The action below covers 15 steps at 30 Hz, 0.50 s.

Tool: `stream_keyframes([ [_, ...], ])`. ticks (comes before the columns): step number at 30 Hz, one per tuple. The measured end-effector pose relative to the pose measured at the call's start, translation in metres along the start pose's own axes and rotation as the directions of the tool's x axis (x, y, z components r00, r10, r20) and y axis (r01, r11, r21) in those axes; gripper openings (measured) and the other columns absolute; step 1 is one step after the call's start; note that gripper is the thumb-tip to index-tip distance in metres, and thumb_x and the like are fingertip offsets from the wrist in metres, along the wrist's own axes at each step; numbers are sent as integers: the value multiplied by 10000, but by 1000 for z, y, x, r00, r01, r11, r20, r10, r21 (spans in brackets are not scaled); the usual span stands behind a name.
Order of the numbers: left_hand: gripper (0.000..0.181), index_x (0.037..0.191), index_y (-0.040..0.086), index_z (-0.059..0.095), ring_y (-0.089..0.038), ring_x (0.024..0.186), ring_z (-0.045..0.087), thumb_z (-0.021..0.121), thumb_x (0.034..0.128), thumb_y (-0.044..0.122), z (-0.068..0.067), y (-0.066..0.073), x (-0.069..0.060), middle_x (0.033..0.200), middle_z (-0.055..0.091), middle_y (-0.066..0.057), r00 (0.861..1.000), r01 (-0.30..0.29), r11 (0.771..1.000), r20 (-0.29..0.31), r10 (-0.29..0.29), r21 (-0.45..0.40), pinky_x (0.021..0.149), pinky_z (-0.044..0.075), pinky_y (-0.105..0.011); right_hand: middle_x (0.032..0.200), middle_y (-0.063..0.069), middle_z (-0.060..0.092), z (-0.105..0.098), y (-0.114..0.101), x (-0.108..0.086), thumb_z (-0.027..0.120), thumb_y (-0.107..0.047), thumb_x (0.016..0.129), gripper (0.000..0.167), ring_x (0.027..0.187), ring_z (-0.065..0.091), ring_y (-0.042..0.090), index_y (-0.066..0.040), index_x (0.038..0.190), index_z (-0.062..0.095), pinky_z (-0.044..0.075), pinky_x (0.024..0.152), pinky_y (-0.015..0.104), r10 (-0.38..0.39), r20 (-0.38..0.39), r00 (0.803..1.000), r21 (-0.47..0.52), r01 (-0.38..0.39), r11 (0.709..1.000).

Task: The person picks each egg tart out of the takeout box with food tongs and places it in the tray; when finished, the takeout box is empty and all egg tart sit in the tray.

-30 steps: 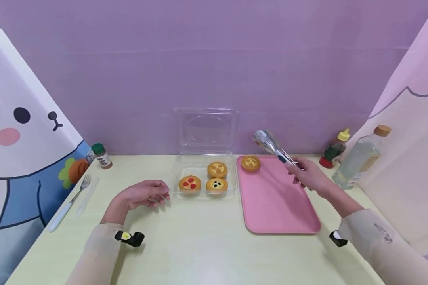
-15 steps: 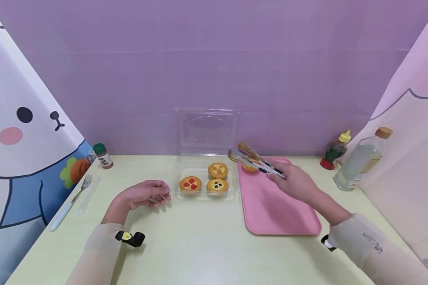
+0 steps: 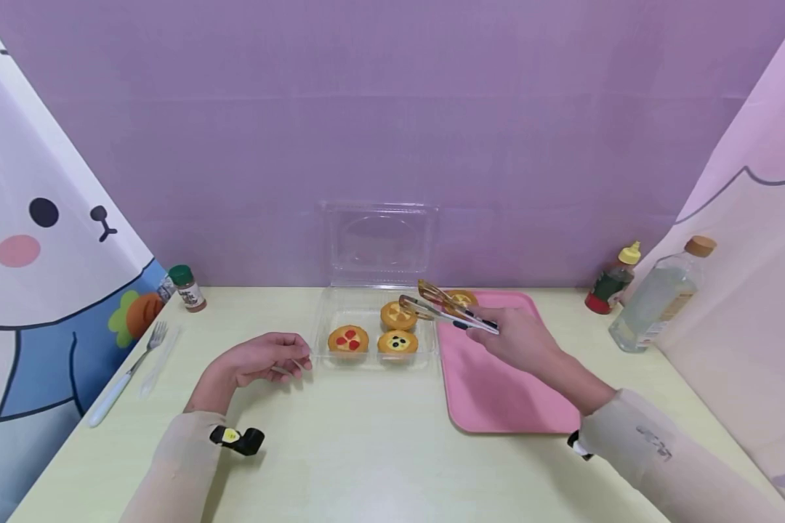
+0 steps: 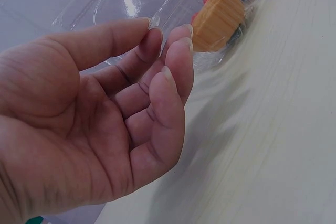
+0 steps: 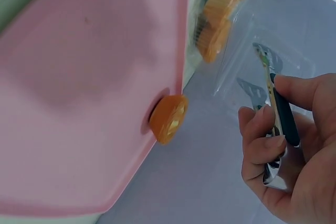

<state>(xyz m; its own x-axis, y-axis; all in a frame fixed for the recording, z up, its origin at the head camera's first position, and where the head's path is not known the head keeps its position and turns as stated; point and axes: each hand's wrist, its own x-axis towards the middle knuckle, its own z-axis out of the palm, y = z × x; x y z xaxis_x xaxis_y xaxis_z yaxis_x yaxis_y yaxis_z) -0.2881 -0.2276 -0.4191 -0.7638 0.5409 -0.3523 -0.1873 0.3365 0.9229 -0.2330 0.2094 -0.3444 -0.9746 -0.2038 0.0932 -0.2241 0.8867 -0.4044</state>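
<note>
Four round tarts (image 3: 349, 340) are in view: three inside one clear container (image 3: 345, 309) with its lid (image 3: 379, 243) raised, and one at the far left corner of one pink tray (image 3: 510, 392). One right hand (image 3: 523, 340) has its grip wrapped round one pair of tongs (image 3: 446, 318), whose two ends stand apart by the container's right side; one left hand (image 3: 264, 357), its grip loosely curled round nothing, is just beside the container's near left corner. Two bottles (image 3: 657, 301), one jar (image 3: 190, 294) and one fork (image 3: 113, 398) share the tabletop (image 3: 340, 450).
</note>
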Motion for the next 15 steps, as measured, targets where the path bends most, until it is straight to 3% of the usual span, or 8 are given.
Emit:
stream_keyframes([
  [4, 241, 1066, 61, 588, -160, 857, 654, 592, 1015, 297, 0, 1, 0, 1021, 683, -43, 1000, 2, 1000, -3, -2, 4, 716, 526, -291, 1047, 44, 748, 2, -7, 5, 681, -393, 942, 517, 576, 440, 117, -157, 1395, 603, 365, 547, 280, 30, 23, 999, -32, -29, 999],
  [6, 245, 1068, 60, 588, -158, 856, 653, 591, 1016, 299, 0, 1, 0, 1020, 681, -42, 1000, 1, 1000, -4, -1, 7, 716, 527, -290, 893, 14, 735, 3, -11, 8, 670, -411, 945, 518, 528, 401, 110, -179, 1403, 597, 353, 530, 279, 26, 29, 999, -57, -24, 998],
  [10, 238, 1067, 58, 586, -156, 854, 653, 585, 1019, 291, 0, 1, 0, 1015, 680, -38, 1000, 1, 1000, -2, -1, 10, 715, 529, -289, 599, -50, 520, 4, -20, 13, 651, -420, 954, 488, 491, 353, 97, -213, 1393, 606, 327, 517, 268, 5, 30, 1000, -122, -1, 993],
  [15, 236, 1074, 57, 587, -160, 857, 652, 582, 1022, 287, 0, 1, 0, 1015, 683, -35, 1000, -1, 1000, 4, 1, 9, 718, 531, -291, 528, -61, 352, 5, -29, 17, 640, -431, 958, 478, 462, 289, 99, -256, 1400, 595, 257, 479, 258, 15, 46, 999, -194, -6, 981],
])
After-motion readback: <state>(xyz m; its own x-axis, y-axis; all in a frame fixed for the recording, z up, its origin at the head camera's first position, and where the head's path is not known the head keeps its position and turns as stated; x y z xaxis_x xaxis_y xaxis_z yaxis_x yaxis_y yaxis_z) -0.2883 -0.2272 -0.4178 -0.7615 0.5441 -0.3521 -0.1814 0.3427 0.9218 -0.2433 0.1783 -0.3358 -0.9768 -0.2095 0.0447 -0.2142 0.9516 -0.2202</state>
